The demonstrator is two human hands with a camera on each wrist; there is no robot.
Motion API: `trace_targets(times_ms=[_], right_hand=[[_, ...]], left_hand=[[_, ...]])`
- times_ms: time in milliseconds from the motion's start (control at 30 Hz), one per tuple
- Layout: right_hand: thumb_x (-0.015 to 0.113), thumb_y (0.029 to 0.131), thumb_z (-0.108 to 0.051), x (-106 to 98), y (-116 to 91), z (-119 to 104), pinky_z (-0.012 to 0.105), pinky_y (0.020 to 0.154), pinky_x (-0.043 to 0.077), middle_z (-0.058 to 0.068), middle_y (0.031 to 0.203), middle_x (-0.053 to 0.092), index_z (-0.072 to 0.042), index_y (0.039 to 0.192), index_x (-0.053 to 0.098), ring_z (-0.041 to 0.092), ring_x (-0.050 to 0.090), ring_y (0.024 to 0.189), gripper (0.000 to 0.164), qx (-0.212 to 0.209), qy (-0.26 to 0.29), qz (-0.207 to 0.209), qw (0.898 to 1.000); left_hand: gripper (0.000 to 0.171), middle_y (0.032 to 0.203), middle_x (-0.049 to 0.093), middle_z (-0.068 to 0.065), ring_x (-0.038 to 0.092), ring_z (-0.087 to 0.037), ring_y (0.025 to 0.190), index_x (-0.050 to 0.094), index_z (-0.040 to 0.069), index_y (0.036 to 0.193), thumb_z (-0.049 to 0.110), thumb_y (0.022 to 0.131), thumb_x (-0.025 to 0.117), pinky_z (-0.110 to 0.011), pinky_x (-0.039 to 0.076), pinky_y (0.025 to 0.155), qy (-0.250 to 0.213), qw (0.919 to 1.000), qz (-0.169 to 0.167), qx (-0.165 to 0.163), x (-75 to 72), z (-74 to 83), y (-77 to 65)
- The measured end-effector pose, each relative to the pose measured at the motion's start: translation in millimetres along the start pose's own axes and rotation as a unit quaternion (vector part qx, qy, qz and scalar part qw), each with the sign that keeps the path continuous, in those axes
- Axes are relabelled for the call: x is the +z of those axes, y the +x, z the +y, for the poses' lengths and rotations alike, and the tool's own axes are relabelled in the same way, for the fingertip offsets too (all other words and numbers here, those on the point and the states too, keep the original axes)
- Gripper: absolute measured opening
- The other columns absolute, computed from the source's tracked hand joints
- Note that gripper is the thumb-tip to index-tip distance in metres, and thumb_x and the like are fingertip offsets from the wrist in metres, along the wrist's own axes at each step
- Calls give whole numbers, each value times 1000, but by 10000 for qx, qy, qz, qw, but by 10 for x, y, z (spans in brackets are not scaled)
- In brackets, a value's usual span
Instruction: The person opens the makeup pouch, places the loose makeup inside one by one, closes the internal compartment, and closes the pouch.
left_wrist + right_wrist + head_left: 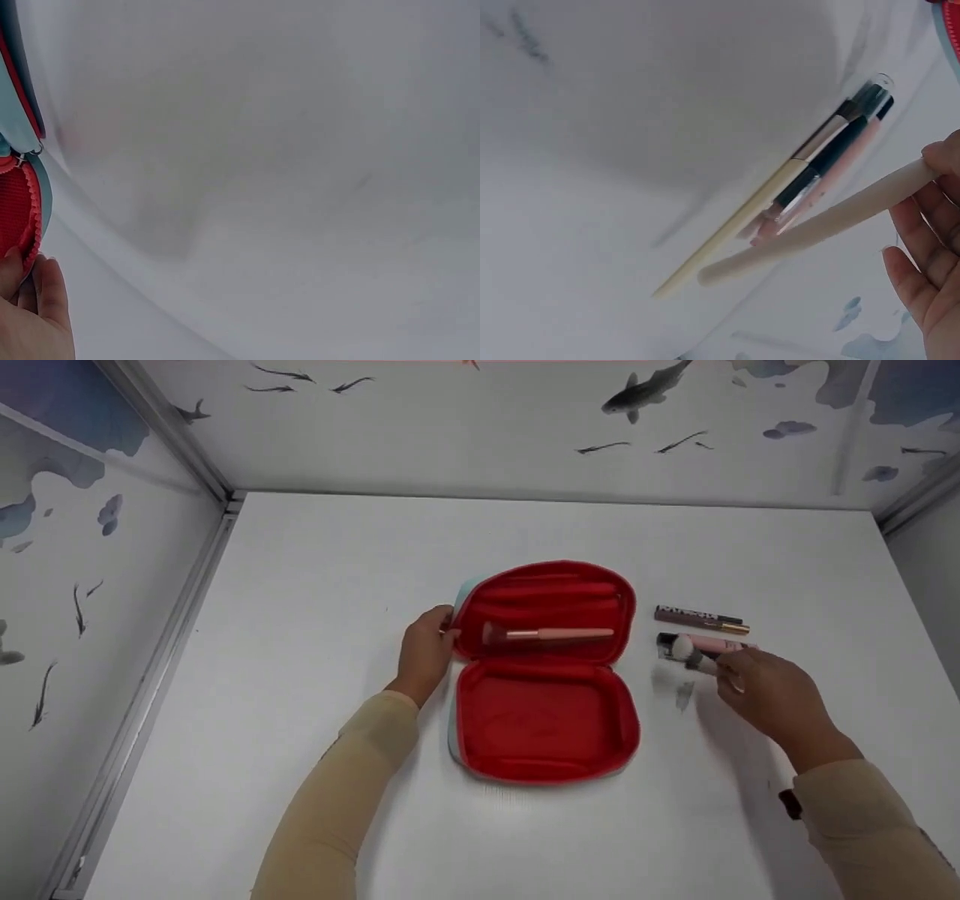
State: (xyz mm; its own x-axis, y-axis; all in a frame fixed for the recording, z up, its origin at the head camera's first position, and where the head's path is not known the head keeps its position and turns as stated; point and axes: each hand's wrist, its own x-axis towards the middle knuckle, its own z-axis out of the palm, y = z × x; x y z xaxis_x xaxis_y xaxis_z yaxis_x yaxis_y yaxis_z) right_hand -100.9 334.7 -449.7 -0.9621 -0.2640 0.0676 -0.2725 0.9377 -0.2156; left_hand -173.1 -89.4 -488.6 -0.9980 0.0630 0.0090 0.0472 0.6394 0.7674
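A red-lined zip case [547, 720] lies unfolded, its outside pale blue. My left hand [427, 652] pinches the left edge of its far half; the left wrist view shows fingers [51, 289] at the red zipper [34, 217]. Inside that far half rests a pink-handled makeup brush [574, 634]. To the right of the case, my right hand [776, 701] holds another makeup brush [684, 649] with white bristles, raised over the table. The right wrist view shows its pale handle [817, 225] sticking out from the fingers; its bristles are out of sight there.
Beyond the held brush lie two slim dark tubes [701, 619] and a pink-and-black item [712, 643], partly covered. In the right wrist view, a thin cream-handled brush [727, 229] lies beside them. A printed panel [450, 435] bounds the white table [337, 547] at the back.
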Motion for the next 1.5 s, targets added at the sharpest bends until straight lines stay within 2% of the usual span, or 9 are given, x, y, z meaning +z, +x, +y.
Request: trace_targets(times_ms=[233, 400, 467, 567, 667, 800, 967, 1267, 1500], right_hand=[[67, 83, 1, -173, 65, -261, 52, 69, 51, 20, 95, 67, 3, 104, 64, 34, 65, 83, 22, 117, 582, 405, 9974], [70, 81, 4, -261, 158, -452, 49, 70, 53, 18, 95, 67, 2, 100, 64, 33, 66, 84, 20, -195, 865, 923, 9918], [71, 80, 5, -289, 201, -518, 31, 73, 55, 17, 99, 68, 2, 100, 64, 31, 68, 85, 21, -393, 1017, 1124, 9877], [72, 79, 7, -325, 269, -620, 4, 78, 44, 17, 105, 69, 1, 101, 65, 30, 69, 90, 23, -531, 1248, 1251, 9828], [74, 78, 6, -336, 342, -716, -5, 79, 29, 17, 103, 70, 1, 102, 64, 29, 70, 90, 26, -659, 1346, 1309, 9800], [75, 78, 5, -315, 445, -825, 4, 75, 42, 14, 96, 71, 1, 102, 65, 25, 70, 84, 26, -938, 1317, 1340, 9777], [75, 80, 3, -287, 604, -940, 37, 74, 56, 10, 97, 71, -2, 101, 68, 22, 67, 90, 23, -1340, 1327, 1172, 9750], [72, 85, -6, -346, 932, -1212, 41, 82, 55, 9, 98, 71, -3, 107, 71, 22, 65, 92, 22, -1639, 1416, 656, 9741], [70, 88, -7, -376, 1112, -1371, 42, 86, 54, 11, 103, 70, -4, 110, 69, 25, 66, 97, 22, -1637, 1360, 324, 9765]], left_hand=[[25, 111, 65, -10, 60, -20, 103, 60, 4, 118, 0, 93, 60, -29, 51, 88, -106, 9999, 35, -32, -2, -7, -12], [24, 110, 66, -9, 61, -20, 102, 61, 5, 117, 1, 93, 61, -28, 52, 86, -126, 9999, 54, -8, -9, -23, -6], [24, 110, 66, -9, 62, -20, 102, 61, 4, 117, 1, 93, 61, -29, 52, 85, -102, 9999, 74, 28, -6, -30, -5], [24, 110, 66, -9, 62, -21, 102, 61, 4, 117, 2, 93, 61, -29, 52, 84, -99, 9999, 93, 36, 0, -36, -4], [24, 109, 66, -10, 61, -21, 102, 61, 3, 116, 2, 93, 61, -30, 52, 84, -115, 9999, 115, 27, 4, -42, -7], [22, 108, 66, -10, 61, -21, 102, 61, 3, 115, 2, 93, 61, -31, 52, 85, -142, 9998, 131, 4, 7, -49, -15], [22, 108, 66, -10, 61, -21, 102, 61, 3, 115, 2, 93, 61, -31, 51, 85, -150, 9998, 115, -5, 4, -45, -19], [26, 111, 66, -10, 61, -20, 101, 60, 3, 119, 2, 93, 60, -29, 52, 86, -131, 9998, 12, -162, 12, -30, 16], [21, 108, 66, -12, 63, -22, 101, 61, 1, 113, -2, 92, 60, -30, 51, 87, -210, 9996, 132, 154, 26, -35, 35]])
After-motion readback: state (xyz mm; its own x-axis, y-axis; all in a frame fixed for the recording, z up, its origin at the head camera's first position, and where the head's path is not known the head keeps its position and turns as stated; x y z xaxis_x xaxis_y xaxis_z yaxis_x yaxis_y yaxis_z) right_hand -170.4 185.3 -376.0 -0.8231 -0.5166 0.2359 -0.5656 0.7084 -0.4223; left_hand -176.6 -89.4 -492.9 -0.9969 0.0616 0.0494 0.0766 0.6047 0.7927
